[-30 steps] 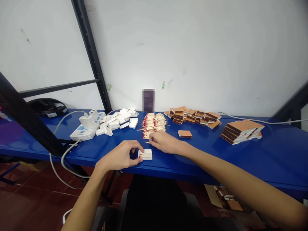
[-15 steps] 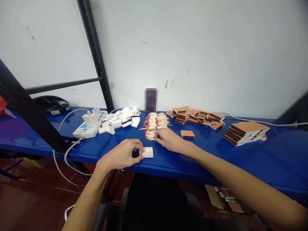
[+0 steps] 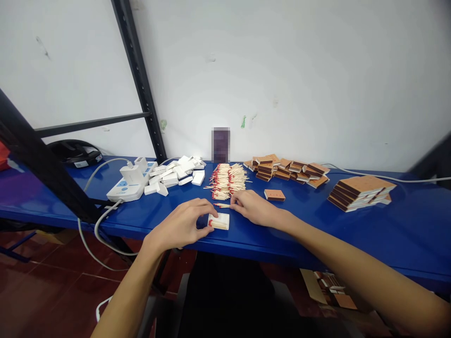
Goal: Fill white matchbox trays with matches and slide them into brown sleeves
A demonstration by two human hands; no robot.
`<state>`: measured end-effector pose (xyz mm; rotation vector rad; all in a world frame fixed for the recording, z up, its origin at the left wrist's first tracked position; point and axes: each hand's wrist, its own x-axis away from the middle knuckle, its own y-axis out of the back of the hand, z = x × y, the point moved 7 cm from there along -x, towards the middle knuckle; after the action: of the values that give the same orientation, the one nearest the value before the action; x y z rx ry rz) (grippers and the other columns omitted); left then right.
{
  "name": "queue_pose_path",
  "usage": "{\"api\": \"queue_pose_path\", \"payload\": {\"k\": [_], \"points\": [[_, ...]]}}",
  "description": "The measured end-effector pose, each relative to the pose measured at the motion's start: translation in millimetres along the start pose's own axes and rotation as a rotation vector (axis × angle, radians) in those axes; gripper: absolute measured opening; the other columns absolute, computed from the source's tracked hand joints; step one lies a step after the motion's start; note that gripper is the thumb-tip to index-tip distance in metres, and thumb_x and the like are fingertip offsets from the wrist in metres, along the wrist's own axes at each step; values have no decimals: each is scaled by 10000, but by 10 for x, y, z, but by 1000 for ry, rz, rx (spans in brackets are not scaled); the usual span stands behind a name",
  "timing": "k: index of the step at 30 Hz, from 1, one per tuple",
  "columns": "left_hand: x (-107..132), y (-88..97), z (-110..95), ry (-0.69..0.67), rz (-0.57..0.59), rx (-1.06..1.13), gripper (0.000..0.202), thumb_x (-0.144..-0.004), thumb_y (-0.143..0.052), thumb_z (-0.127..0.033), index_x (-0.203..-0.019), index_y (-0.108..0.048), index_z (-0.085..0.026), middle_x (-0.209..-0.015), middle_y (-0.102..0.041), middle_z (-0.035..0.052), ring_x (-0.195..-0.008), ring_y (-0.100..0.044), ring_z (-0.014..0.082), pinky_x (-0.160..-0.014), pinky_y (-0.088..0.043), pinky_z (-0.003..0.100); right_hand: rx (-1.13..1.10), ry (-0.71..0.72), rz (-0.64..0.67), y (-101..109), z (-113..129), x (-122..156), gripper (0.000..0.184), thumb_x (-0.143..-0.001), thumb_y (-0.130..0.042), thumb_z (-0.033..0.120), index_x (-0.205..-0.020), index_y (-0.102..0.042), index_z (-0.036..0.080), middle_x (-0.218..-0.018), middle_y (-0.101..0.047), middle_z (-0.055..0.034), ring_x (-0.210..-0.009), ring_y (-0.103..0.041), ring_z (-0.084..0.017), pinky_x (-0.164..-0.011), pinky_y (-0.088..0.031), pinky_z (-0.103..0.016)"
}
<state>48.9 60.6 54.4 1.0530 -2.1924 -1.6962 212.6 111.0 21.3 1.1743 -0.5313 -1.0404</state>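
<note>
While the left hand (image 3: 183, 222) pinches the tray (image 3: 224, 217), lower centre, the right hand (image 3: 251, 206), pinching matches (image 3: 223, 206), should keep them aligned

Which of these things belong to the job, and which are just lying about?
Apparently belonging:
White tray gripped by left hand
Matches in right hand
Match pile
White tray pile
Matchboxes

Probably incidental:
Power strip
Black object

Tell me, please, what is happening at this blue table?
A person's left hand holds a small white tray with some matches inside. The right hand pinches a few loose matches, just in front of the match pile. More white trays lie to the left, matchboxes to the right.
</note>
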Motion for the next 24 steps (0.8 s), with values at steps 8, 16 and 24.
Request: {"api": "queue_pose_path", "payload": {"k": [8, 16, 24], "points": [[19, 47, -149, -74, -20, -30, 55, -880, -605, -182, -917, -630, -213, -1091, -633, 16, -1015, -592, 184, -899, -456, 320, -7, -28, 26, 23, 38, 109, 143, -955, -511, 268, -872, -596, 187, -834, -614, -43, -768, -533, -166, -655, -350, -267], [8, -8, -175, -75, 18, -49, 137, -853, -612, -162, -874, -727, -233, -1146, -608, 24, -971, -604, 184, -854, -476, 311, -24, -11, 59, -4, 21, 200, 147, -960, -495, 300, -923, -602, 206, -870, -626, -47, -797, -546, -181, -660, -360, -276], [-16, -35, -175, -93, -12, -82, 239, -864, -617, -188, -1082, -701, -236, -1157, -623, 34, -1030, -605, 195, -900, -478, 325, -6, -15, 34, 27, 45, 215, 149, -963, -495, 299, -900, -593, 206, -866, -621, -38, -776, -542, -169, -658, -352, -276]]}}
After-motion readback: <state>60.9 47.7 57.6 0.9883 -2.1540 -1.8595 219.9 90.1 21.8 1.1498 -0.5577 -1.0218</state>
